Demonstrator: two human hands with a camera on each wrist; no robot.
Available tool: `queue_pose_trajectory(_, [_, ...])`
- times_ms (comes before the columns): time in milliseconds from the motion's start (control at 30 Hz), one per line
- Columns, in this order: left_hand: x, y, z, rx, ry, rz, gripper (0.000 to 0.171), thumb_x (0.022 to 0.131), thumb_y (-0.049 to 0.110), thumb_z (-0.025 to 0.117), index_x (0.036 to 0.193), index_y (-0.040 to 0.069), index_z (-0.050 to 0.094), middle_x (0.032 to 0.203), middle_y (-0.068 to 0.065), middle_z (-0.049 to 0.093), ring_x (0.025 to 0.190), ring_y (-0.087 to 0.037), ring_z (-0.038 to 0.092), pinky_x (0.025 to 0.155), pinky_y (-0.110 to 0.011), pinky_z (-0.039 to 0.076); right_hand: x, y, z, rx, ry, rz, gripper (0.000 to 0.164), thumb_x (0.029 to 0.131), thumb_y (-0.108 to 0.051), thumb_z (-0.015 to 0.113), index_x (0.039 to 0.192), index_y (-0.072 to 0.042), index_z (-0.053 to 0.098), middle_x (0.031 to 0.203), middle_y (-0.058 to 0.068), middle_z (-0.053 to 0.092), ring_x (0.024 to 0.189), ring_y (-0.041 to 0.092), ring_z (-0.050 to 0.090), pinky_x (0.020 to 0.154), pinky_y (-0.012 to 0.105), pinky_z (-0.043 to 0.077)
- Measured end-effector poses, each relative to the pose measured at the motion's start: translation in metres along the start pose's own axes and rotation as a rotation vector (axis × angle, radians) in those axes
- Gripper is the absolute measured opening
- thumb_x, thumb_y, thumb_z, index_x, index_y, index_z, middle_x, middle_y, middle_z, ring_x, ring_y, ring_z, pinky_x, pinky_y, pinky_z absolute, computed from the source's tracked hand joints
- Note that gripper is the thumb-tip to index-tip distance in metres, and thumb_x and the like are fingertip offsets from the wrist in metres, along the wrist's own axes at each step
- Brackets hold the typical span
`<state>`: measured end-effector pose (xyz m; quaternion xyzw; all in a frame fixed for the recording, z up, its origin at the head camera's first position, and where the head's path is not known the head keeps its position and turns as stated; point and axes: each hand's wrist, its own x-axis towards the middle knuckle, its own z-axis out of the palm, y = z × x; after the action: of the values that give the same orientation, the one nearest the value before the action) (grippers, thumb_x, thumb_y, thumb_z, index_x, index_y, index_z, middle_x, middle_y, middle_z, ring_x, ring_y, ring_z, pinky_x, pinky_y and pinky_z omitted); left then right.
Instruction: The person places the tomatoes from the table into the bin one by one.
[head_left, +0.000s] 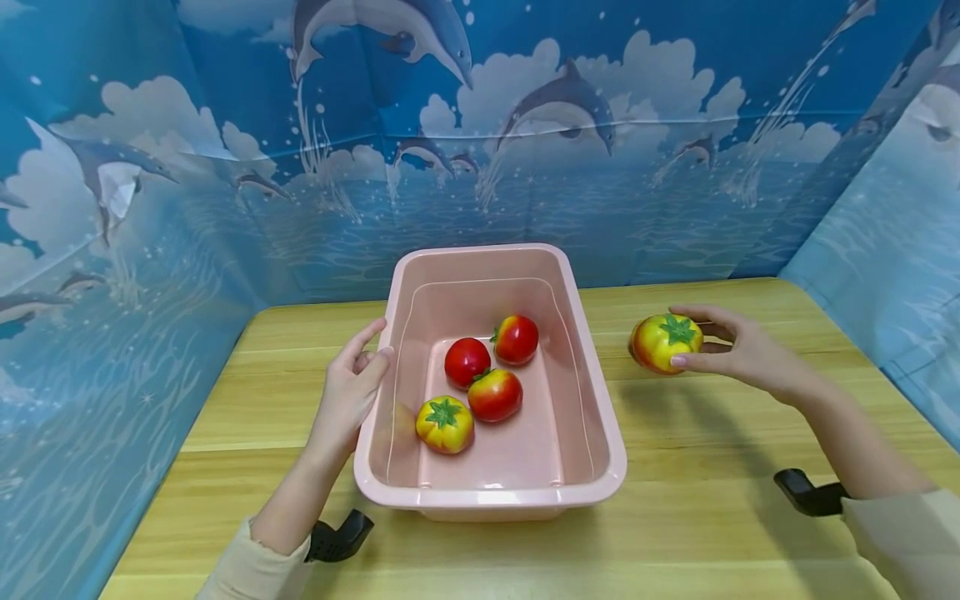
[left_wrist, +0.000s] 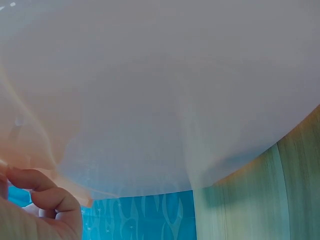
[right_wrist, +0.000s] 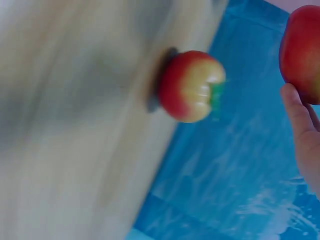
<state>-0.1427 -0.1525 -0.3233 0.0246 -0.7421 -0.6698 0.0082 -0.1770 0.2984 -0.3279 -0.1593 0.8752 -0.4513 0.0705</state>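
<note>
The left hand (head_left: 351, 387) grips the left rim of a pink plastic basin (head_left: 491, 498), thumb at the rim and other fingers curled below it. Inside the basin lie a yellow tomato (head_left: 445, 425) with a green star-shaped leaf and several red ones, among them a glossy red tomato (head_left: 467, 362). Over the table to the right of the basin, the right hand (head_left: 738, 350) holds a yellow-and-red tomato (head_left: 663, 343) between thumb and fingers. Another tomato (right_wrist: 187, 85) sits on the table in the right wrist view, mostly hidden behind the held one in the head view.
A light wood table (head_left: 697, 508) carries the basin. Blue curtains (head_left: 330, 242) printed with dolphins and clouds close off the back and both sides. Black wrist mounts (head_left: 810, 493) stick out near both sleeves.
</note>
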Motion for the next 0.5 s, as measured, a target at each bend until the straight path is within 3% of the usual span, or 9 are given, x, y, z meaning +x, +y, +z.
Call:
queue_pose_trajectory(167, [0.0, 0.0, 0.0, -0.002, -0.002, 0.001, 0.047, 0.097, 0.023, 0.049, 0.142, 0.02, 0.038, 0.101, -0.028, 0.052, 0.084, -0.019, 0.063, 0.08, -0.042, 0.054, 0.003, -0.024, -0.008, -0.026, 0.028, 0.024, 0.062, 0.087, -0.014, 0.066, 0.142, -0.01, 0.036, 0.138, 0.009, 0.036, 0.105, -0.003, 0.048, 0.075, 0.018, 0.052])
queue_pose_trajectory(400, [-0.001, 0.001, 0.0, 0.004, 0.005, -0.008, 0.047, 0.097, 0.023, 0.049, 0.142, 0.021, 0.038, 0.098, -0.022, 0.056, 0.086, -0.02, 0.064, 0.079, -0.041, 0.054, 0.009, -0.059, -0.011, -0.063, 0.034, 0.016, 0.063, 0.087, -0.015, 0.066, 0.142, -0.015, 0.036, 0.145, 0.01, 0.033, 0.127, 0.033, 0.037, 0.076, 0.012, 0.049])
queue_pose_trajectory(500, [-0.001, 0.001, 0.0, 0.005, 0.005, -0.01, 0.046, 0.097, 0.023, 0.049, 0.142, 0.022, 0.038, 0.101, -0.025, 0.054, 0.087, -0.021, 0.063, 0.079, -0.041, 0.054, 0.011, -0.071, -0.01, -0.064, 0.032, -0.002, 0.062, 0.087, -0.015, 0.066, 0.142, -0.017, 0.037, 0.144, 0.009, 0.034, 0.125, 0.029, 0.042, 0.076, 0.015, 0.05])
